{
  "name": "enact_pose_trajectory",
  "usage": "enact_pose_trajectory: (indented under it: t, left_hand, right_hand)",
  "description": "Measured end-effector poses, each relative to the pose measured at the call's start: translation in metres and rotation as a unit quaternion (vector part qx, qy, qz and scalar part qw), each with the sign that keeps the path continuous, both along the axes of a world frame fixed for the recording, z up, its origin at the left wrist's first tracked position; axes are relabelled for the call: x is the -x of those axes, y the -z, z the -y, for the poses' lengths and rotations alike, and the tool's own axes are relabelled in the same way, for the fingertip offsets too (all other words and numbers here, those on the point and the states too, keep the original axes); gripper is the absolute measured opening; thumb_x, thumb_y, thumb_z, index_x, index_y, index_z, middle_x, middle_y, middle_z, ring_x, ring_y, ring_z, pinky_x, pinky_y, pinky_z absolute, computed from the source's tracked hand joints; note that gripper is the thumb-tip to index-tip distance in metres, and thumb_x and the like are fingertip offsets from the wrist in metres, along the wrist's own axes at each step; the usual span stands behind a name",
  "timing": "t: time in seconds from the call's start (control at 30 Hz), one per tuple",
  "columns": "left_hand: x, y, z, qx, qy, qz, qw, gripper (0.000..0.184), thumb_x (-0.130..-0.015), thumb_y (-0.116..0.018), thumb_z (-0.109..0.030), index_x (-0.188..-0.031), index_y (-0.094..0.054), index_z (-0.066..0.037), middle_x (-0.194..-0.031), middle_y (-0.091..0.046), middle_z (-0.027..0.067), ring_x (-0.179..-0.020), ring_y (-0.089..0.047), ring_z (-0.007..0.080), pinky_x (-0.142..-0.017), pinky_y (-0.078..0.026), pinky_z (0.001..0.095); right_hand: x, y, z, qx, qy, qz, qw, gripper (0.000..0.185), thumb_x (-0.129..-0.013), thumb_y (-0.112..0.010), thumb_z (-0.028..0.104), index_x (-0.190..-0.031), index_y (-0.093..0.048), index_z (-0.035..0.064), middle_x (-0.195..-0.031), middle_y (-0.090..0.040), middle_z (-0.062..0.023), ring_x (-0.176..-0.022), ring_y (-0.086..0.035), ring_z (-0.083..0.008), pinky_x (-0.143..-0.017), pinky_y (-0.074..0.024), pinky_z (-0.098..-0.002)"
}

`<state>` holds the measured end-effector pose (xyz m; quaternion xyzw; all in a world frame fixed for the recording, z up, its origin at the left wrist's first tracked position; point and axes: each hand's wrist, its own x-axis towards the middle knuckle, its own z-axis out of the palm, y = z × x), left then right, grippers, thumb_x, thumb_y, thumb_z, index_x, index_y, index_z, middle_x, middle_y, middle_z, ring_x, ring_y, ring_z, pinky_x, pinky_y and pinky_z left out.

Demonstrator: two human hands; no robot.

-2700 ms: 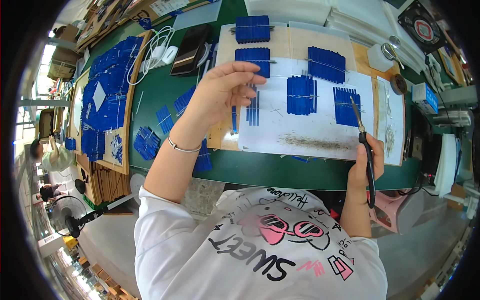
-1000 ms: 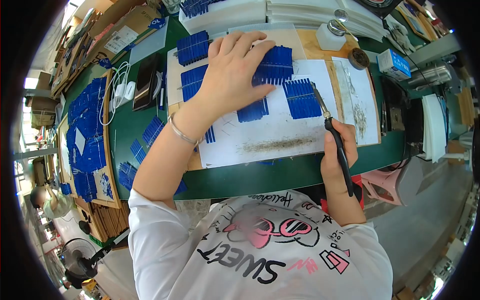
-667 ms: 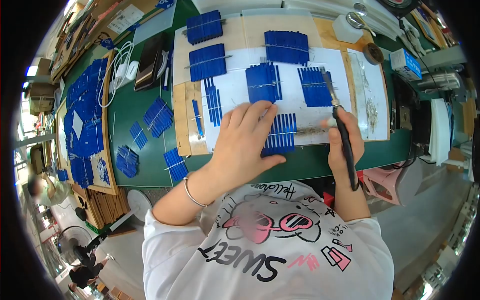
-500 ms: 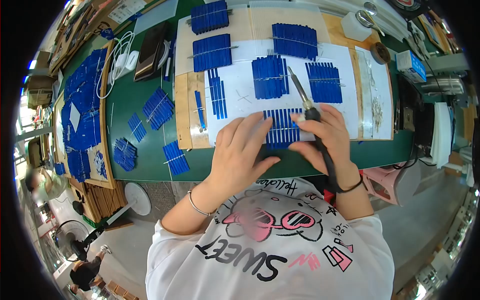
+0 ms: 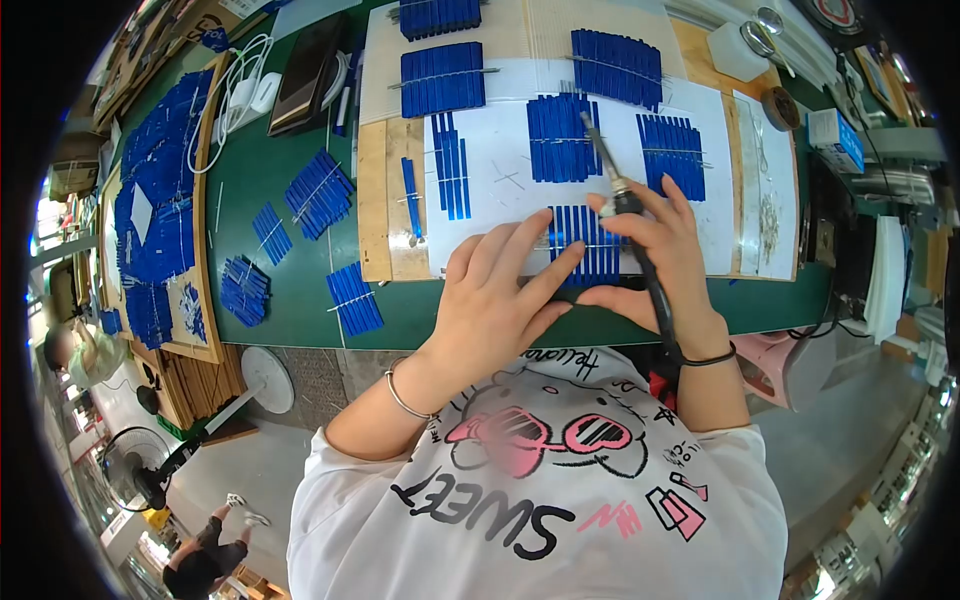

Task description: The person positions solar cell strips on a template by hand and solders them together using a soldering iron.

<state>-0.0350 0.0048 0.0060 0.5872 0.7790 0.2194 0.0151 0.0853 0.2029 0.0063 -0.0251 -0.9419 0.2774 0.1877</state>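
Observation:
My right hand [image 5: 672, 245] is closed around the dark handle of a soldering iron [image 5: 604, 152]. Its metal tip points up and away, over a group of blue strips [image 5: 562, 140] lying on white paper. Close to me, a row of spaced blue strips [image 5: 600, 264] is crossed by a thin wire. My left hand [image 5: 490, 295] has its fingers apart, with fingertips on the left side and middle of that row. The right thumb and fingers lie along the row's right side, and the hands hide parts of it.
More blue strip bundles [image 5: 442, 80] lie on the board and on the green mat [image 5: 300, 290]. A framed blue piece [image 5: 160, 210] stands left, beside a white cable [image 5: 240, 90]. A white bottle [image 5: 738, 52] and blue-white box [image 5: 836, 140] are at the right.
The view has shifted, so the board appears slightly up and right. My left fingers have spread, with one fingertip now further over the strip row. The soldering iron stays in my right hand.

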Motion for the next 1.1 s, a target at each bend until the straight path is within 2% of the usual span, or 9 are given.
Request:
enact_pose_trajectory:
  t: [0.07, 0.13, 0.27, 0.33, 0.37, 0.47, 0.6, 0.77, 1.1]
  left_hand:
    - [0.000, 0.001, 0.001, -0.017, 0.001, 0.009, 1.000, 0.062, -0.075, -0.075, -0.032, -0.134, -0.058, -0.020, -0.144, -0.045, 0.0112, -0.122, -0.048, 0.0271, -0.101, -0.035, 0.0423]
    - [0.001, 0.004, 0.003, -0.022, -0.008, 0.017, 1.000, 0.063, -0.075, -0.076, -0.031, -0.134, -0.058, -0.018, -0.144, -0.046, 0.0117, -0.122, -0.048, 0.0272, -0.101, -0.036, 0.0424]
    - [-0.001, 0.003, -0.001, -0.070, -0.013, 0.018, 0.997, 0.060, -0.072, -0.076, -0.025, -0.128, -0.061, -0.011, -0.137, -0.053, 0.0104, -0.119, -0.051, 0.0267, -0.098, -0.038, 0.0413]
    - [-0.003, 0.003, -0.006, -0.118, 0.036, 0.020, 0.992, 0.054, -0.070, -0.076, -0.023, -0.121, -0.064, -0.010, -0.130, -0.057, 0.0085, -0.115, -0.054, 0.0258, -0.096, -0.040, 0.0399]
    - [-0.005, 0.003, -0.008, -0.163, 0.080, 0.021, 0.983, 0.048, -0.069, -0.076, -0.020, -0.114, -0.068, -0.009, -0.124, -0.061, 0.0067, -0.111, -0.056, 0.0250, -0.094, -0.042, 0.0385]
    - [-0.017, 0.010, -0.009, -0.189, 0.126, -0.007, 0.974, 0.037, -0.066, -0.075, -0.017, -0.103, -0.071, -0.009, -0.115, -0.065, 0.0033, -0.104, -0.059, 0.0225, -0.089, -0.045, 0.0356]
    - [-0.013, 0.008, 0.001, -0.193, 0.022, 0.017, 0.981, 0.036, -0.066, -0.074, -0.011, -0.102, -0.071, -0.009, -0.107, -0.065, 0.0044, -0.101, -0.060, 0.0234, -0.086, -0.046, 0.0370]
    - [-0.005, 0.010, 0.016, -0.075, -0.018, 0.000, 0.997, 0.047, -0.074, -0.076, -0.016, -0.119, -0.068, -0.010, -0.125, -0.058, 0.0096, -0.109, -0.054, 0.0287, -0.089, -0.042, 0.0396]
    - [-0.006, 0.015, 0.018, -0.072, -0.021, -0.022, 0.997, 0.049, -0.076, -0.075, -0.018, -0.123, -0.066, -0.012, -0.130, -0.057, 0.0074, -0.112, -0.053, 0.0268, -0.094, -0.040, 0.0387]
  right_hand:
    - [-0.008, 0.000, 0.000, 0.007, 0.005, -0.017, 1.000, 0.061, -0.075, -0.079, 0.048, -0.117, -0.058, 0.0095, -0.123, -0.067, -0.0109, -0.125, -0.056, -0.0318, -0.113, -0.0298, -0.0514]
    - [-0.026, -0.001, 0.008, 0.384, 0.150, -0.122, 0.903, 0.070, -0.084, -0.069, 0.055, -0.126, -0.055, 0.0007, -0.120, -0.066, -0.0169, -0.112, -0.062, -0.0283, -0.106, -0.0403, -0.0450]
    - [-0.057, -0.015, -0.006, 0.395, 0.169, -0.167, 0.887, 0.046, -0.089, -0.071, 0.032, -0.119, -0.062, -0.0018, -0.090, -0.062, -0.0074, -0.091, -0.059, -0.0156, -0.083, -0.0443, -0.0281]
    - [-0.073, -0.017, -0.012, 0.317, 0.143, -0.075, 0.935, 0.037, -0.090, -0.060, 0.024, -0.108, -0.064, -0.0081, -0.086, -0.058, -0.0116, -0.071, -0.053, -0.0154, -0.066, -0.0411, -0.0250]
    - [-0.068, -0.022, -0.005, 0.345, 0.162, -0.105, 0.919, 0.027, -0.083, -0.055, 0.012, -0.097, -0.067, -0.0078, -0.077, -0.049, -0.0061, -0.065, -0.044, -0.0120, -0.058, -0.0318, -0.0222]
    - [-0.070, -0.017, -0.006, 0.337, 0.126, -0.125, 0.925, 0.025, -0.082, -0.058, 0.013, -0.094, -0.066, -0.0070, -0.075, -0.050, -0.0061, -0.066, -0.043, -0.0123, -0.057, -0.0316, -0.0231]
    - [-0.052, -0.016, 0.008, 0.343, 0.103, -0.144, 0.922, 0.021, -0.080, -0.059, 0.011, -0.092, -0.066, -0.0053, -0.074, -0.048, -0.0047, -0.068, -0.042, -0.0128, -0.057, -0.0295, -0.0229]
    - [-0.034, -0.019, 0.018, 0.332, 0.078, -0.107, 0.934, 0.013, -0.078, -0.067, 0.009, -0.088, -0.066, 0.0012, -0.073, -0.049, -0.0026, -0.072, -0.041, -0.0153, -0.062, -0.0315, -0.0270]
    - [-0.021, -0.026, 0.025, 0.261, 0.049, -0.064, 0.962, 0.013, -0.072, -0.066, 0.001, -0.084, -0.066, 0.0030, -0.072, -0.050, -0.0069, -0.071, -0.047, -0.0213, -0.061, -0.0375, -0.0307]
